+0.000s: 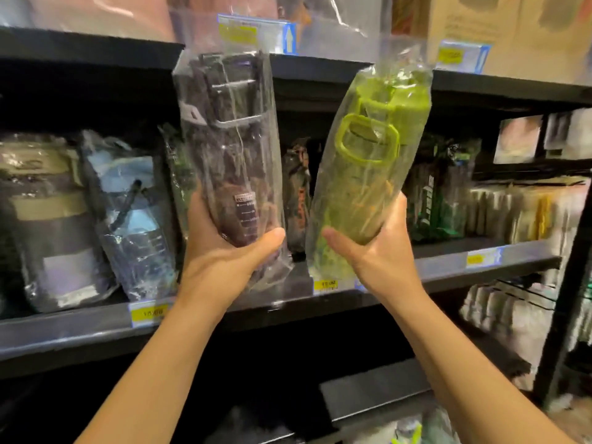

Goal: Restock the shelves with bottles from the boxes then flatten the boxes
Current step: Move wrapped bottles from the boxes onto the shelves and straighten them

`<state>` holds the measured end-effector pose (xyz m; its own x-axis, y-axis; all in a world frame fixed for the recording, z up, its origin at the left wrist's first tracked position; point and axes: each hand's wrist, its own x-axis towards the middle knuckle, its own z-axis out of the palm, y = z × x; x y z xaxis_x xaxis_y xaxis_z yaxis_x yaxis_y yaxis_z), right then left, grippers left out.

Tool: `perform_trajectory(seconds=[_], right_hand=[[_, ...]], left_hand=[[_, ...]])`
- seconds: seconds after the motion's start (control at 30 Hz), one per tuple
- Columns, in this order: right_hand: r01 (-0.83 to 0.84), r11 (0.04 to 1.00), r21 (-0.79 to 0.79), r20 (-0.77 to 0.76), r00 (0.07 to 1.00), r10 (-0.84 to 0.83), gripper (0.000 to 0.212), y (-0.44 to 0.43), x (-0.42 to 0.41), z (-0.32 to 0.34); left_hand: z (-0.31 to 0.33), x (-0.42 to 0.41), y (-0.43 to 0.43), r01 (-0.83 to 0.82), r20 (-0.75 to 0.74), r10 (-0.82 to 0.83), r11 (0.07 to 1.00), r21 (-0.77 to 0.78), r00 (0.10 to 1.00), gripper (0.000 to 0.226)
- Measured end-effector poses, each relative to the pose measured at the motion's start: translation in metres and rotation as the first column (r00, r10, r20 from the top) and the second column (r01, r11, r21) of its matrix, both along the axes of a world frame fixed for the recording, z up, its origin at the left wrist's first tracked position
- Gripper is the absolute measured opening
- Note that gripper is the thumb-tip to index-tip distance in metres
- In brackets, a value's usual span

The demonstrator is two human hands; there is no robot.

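My left hand [221, 248] grips the lower part of a dark brown bottle [230, 149] wrapped in clear plastic, held upright in front of the middle shelf [448, 254]. My right hand [381, 251] grips a green bottle [368, 174] in clear plastic, tilted a little to the right. Both bottles are raised side by side at the shelf's opening, a small gap between them. More wrapped bottles stand on the shelf behind: a dark one [296, 193] in the gap, green ones [439, 193] to the right. No boxes are in view.
Larger wrapped bottles, a grey one [48, 225] and a blue one [131, 219], stand at the left of the shelf. Yellow price tags [150, 313] line the shelf edges. Packaged goods [525, 206] fill the right side. A cardboard carton [512, 27] sits on the top shelf.
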<state>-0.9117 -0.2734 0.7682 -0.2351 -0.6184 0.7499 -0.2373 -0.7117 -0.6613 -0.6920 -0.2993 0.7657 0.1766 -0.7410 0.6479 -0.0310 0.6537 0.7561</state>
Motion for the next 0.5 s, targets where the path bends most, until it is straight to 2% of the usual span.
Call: perform_trajectory(seconds=[0.03,0.1,0.17,0.3,0.5], right_hand=[[-0.027,1.0,-0.013,0.004,1.0,0.027,0.095,-0.012,-0.002,0.004],[-0.055,0.998,-0.033,0.004,0.998,0.055,0.092,-0.035,-0.005,0.01],[-0.094,0.995,-0.015,0.02,0.995,0.094,0.087,-0.055,-0.009,0.013],[-0.071,0.993,0.094,-0.063,0.995,0.078,0.087,-0.091,-0.018,0.007],[-0.011,0.946,0.324,-0.133,0.989,0.057,0.081,-0.125,-0.032,-0.004]], left_hand=[[0.004,-0.005,-0.008,-0.054,0.022,0.054,0.999,-0.008,0.998,0.09],[0.009,-0.015,-0.022,-0.17,0.105,0.171,0.985,-0.013,0.98,0.11],[0.011,-0.025,-0.033,-0.253,0.161,0.249,0.968,0.002,0.955,0.116],[0.008,-0.041,-0.058,-0.255,0.183,0.234,0.961,0.105,0.955,0.126],[-0.002,-0.048,-0.075,-0.406,0.375,0.325,0.9,0.159,0.868,0.094]])
